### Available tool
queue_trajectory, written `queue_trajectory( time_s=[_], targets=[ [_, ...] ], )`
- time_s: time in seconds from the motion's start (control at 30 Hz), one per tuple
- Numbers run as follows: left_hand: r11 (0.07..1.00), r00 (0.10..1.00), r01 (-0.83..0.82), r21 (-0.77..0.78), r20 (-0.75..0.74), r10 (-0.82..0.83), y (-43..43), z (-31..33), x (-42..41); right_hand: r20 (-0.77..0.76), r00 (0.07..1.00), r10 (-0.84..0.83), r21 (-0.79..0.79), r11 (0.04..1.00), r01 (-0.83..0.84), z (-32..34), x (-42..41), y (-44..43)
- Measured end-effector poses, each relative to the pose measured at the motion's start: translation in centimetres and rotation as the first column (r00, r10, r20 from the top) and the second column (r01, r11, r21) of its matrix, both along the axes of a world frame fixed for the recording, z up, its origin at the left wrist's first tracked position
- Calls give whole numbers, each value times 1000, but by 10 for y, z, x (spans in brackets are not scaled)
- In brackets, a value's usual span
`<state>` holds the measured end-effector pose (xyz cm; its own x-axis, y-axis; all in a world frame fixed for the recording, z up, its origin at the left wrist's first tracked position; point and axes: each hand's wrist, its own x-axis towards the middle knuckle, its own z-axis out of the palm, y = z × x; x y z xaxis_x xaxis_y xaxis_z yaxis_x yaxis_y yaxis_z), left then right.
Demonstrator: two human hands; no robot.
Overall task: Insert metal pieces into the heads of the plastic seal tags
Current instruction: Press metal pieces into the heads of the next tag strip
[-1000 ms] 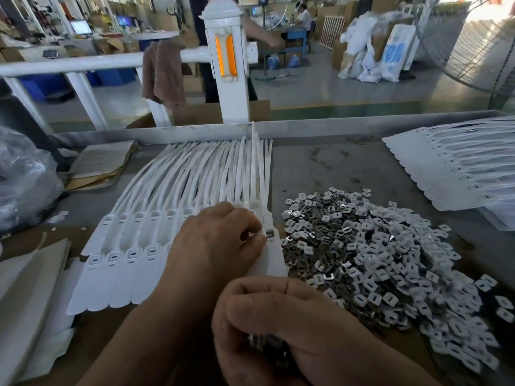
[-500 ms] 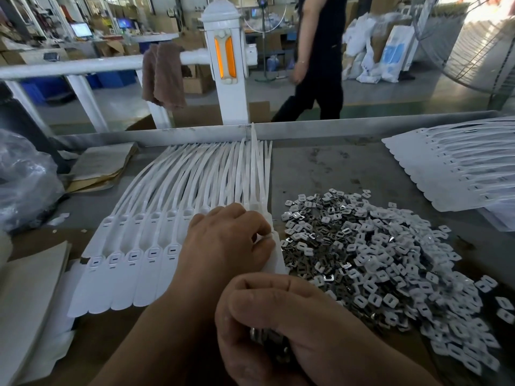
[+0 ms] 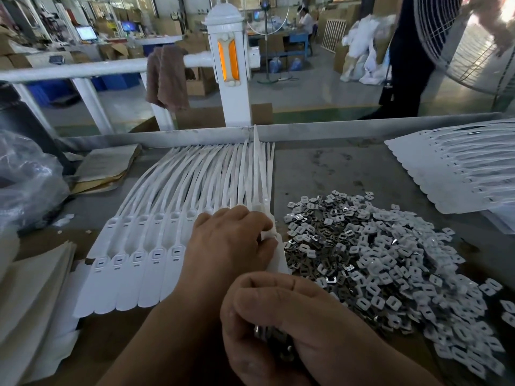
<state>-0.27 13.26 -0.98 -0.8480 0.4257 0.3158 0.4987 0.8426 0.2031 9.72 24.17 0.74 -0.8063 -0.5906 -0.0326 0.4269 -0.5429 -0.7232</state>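
Note:
A fanned row of white plastic seal tags (image 3: 145, 263) lies on the grey table, heads toward me and tails toward the far rim. My left hand (image 3: 228, 243) rests curled over the rightmost tags, its fingertips pressing on a tag head at the row's right end. My right hand (image 3: 284, 327) is low in the middle, closed around a small bunch of metal pieces (image 3: 274, 339) that shows between the fingers. To the right spreads a big pile of loose metal pieces and white caps (image 3: 376, 254).
A second fan of white tags (image 3: 457, 176) lies at the far right. A clear plastic bag (image 3: 25, 176) and brown paper (image 3: 108, 165) sit on the left, with white sheets (image 3: 30, 296) at the near left. The raised metal rim (image 3: 334, 129) bounds the far side. A person walks behind it.
My left hand has shifted slightly over the rightmost tag heads. My right hand stays closed in place. The person behind the table has walked from the middle to the right.

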Motion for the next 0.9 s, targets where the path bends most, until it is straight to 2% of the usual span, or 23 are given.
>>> queue_trajectory(
  time_s=[0.17,0.27,0.33,0.37,0.43,0.53,0.63,0.73,0.9],
  targets=[
    [992,990,114,51,-90,-109,-16,1,20,-31,999,-42,14,999,42,2,-2,1],
    [977,972,213,32,-113,-208,-30,-7,37,-73,995,-73,44,996,77,0,-6,8],
    [975,974,220,-41,-50,-222,-33,-13,44,-8,998,-69,-158,985,67,1,-9,14],
    [976,979,199,-89,-21,-202,-32,-15,44,17,994,-109,-252,961,110,1,-11,18],
    [976,989,143,-167,-11,-147,-27,-18,44,74,963,-261,-317,909,271,2,-14,26],
    [973,991,82,-215,-83,-102,-20,-18,42,163,855,-492,-266,813,518,4,-23,38],
    [973,988,52,-224,-133,-83,-15,-19,38,238,750,-618,-230,714,661,1,-29,48],
    [965,983,43,-259,-161,-87,-12,-20,35,259,714,-650,-226,678,699,-2,-34,53],
    [959,980,20,-283,-183,-74,-10,-21,34,250,710,-658,-211,678,704,-6,-37,54]
  ],
)
